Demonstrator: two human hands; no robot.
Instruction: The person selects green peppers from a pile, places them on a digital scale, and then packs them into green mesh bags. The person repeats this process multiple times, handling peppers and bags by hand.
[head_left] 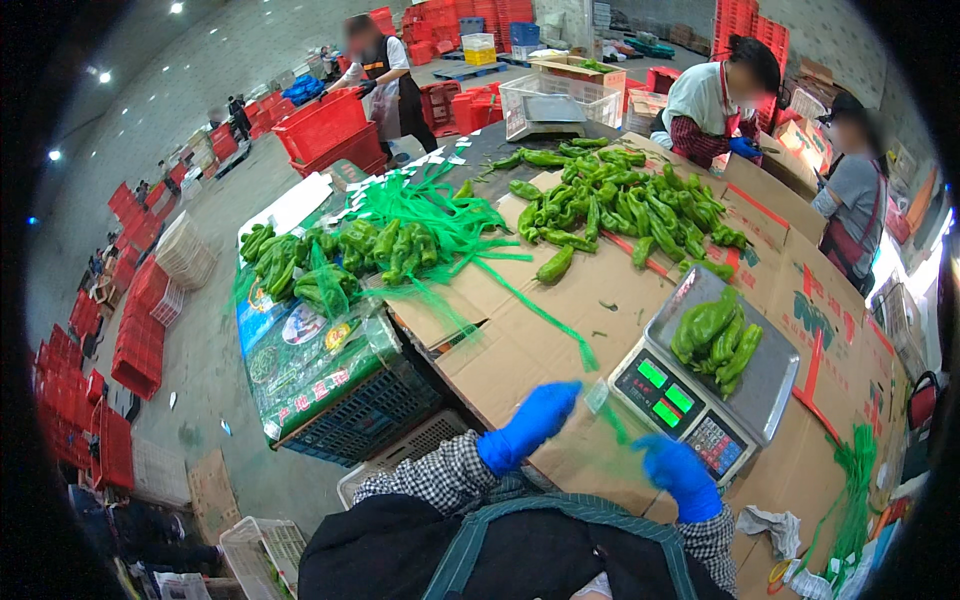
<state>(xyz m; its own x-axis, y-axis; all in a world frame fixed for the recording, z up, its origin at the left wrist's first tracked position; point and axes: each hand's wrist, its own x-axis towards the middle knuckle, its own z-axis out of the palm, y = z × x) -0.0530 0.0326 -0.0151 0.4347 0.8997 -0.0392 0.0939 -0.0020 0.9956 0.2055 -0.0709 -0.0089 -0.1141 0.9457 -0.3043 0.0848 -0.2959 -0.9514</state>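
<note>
Nearest, low in the view: both hands in blue gloves over the near edge of the flattened cardboard sheets (560, 330) that cover the counter. Left hand (530, 425) has its fingers held together and stretched out toward the right, tips just beside a blurred strip of green net bag (603, 405). Right hand (678, 472) is curled, fingers closed around the lower end of the same net. Whether the left fingertips actually pinch the net: cannot tell, motion blur. The net itself is smeared, its outline hard to make out.

Just beyond the right hand, near the right part of the near edge, a digital scale (700, 395) with green lit displays and a keypad. Its steel pan carries a small pile of green peppers (715, 340).

Left edge of the counter: printed green sacks (300, 365) with round colour pictures hang over a dark blue crate (375, 410), the crate mostly hidden. On top, bagged peppers (310, 265) and a loose heap of green net bags (430, 215).

Centre toward the far edge: big loose pile of peppers (625, 205) on cardboard with red printing, text unreadable. More net bags (850, 480) at the right corner, cut off by the rim.

Far: a clear plastic crate (555, 100), a person in white (715, 100) at the far right corner, red crates (325, 125) behind.
</note>
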